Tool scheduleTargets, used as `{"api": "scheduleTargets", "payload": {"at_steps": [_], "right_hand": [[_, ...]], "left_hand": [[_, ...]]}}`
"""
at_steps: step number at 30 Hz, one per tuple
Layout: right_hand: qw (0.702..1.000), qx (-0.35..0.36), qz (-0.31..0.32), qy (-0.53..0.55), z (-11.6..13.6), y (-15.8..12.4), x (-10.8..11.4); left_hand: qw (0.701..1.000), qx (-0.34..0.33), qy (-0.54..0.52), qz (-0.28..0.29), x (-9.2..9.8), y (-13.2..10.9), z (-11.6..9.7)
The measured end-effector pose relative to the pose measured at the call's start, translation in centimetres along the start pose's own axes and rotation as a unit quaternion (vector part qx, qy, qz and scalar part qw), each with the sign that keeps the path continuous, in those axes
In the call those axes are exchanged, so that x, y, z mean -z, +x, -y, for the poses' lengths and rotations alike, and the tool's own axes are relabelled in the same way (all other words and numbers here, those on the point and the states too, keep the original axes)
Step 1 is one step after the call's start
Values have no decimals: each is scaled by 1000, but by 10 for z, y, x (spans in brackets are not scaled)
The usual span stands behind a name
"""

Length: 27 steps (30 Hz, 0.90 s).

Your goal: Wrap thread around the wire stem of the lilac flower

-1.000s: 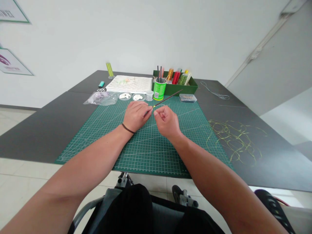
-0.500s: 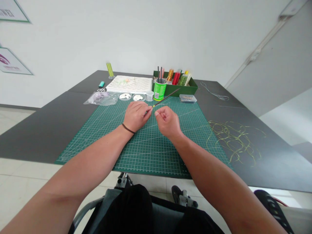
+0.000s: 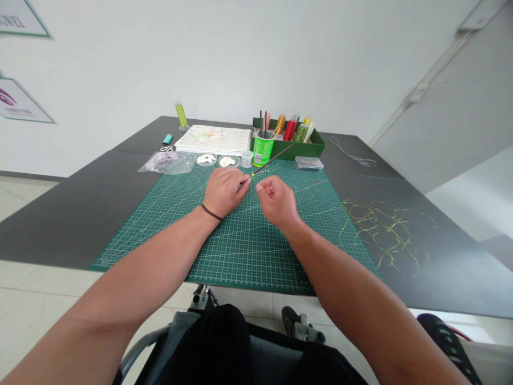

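Observation:
My left hand [image 3: 227, 188], with a dark band on its wrist, pinches a thin dark stick [image 3: 274, 158]. The stick slants up and away to the right, and a small yellow wrap [image 3: 252, 175] shows on it just beyond my fingertips. Close beside it, my right hand [image 3: 276, 199] is curled shut, thumb against fingers; whatever it grips is too fine or hidden to make out. Both hands are over the green cutting mat [image 3: 248, 246]. Right of my right forearm lies a loose tangle of yellow-green cord [image 3: 377, 227], partly on the mat.
Along the back stand a green can [image 3: 263, 149] with dark sticks, a green box [image 3: 290, 152] of colored tubes, a clear case [image 3: 309, 163], dishes of white pieces [image 3: 206, 159], a white foam board [image 3: 236, 140], a plastic bag [image 3: 176, 163] and scissors [image 3: 166, 148].
The stick's far end has shifted slightly, and its near end shows a little more under my left hand. Both hands keep nearly the same place and grip.

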State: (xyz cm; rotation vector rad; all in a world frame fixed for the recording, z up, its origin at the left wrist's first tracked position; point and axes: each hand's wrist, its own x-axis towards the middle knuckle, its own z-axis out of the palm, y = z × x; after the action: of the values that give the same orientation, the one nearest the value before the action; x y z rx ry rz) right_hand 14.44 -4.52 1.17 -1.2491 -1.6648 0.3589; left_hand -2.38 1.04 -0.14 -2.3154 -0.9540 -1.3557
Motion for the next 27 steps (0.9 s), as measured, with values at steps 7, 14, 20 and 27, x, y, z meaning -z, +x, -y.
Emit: {"api": "scheduleTargets", "payload": {"at_steps": [7,14,20,27], "right_hand": [[1000,-11,8,1,-3,2,0],[1000,-8,11,1,-4,2,-1],[1000,-15,13,-7,-4,4,1],[1000,-19,14,4,-9,7,-1]], "left_hand": [[1000,18,4,4,-1,1,0],[1000,18,-2,0,-1,1,0],[999,46,-13,19,0,1,-1],[995,87,-34,22,-4,0,-1]]}}
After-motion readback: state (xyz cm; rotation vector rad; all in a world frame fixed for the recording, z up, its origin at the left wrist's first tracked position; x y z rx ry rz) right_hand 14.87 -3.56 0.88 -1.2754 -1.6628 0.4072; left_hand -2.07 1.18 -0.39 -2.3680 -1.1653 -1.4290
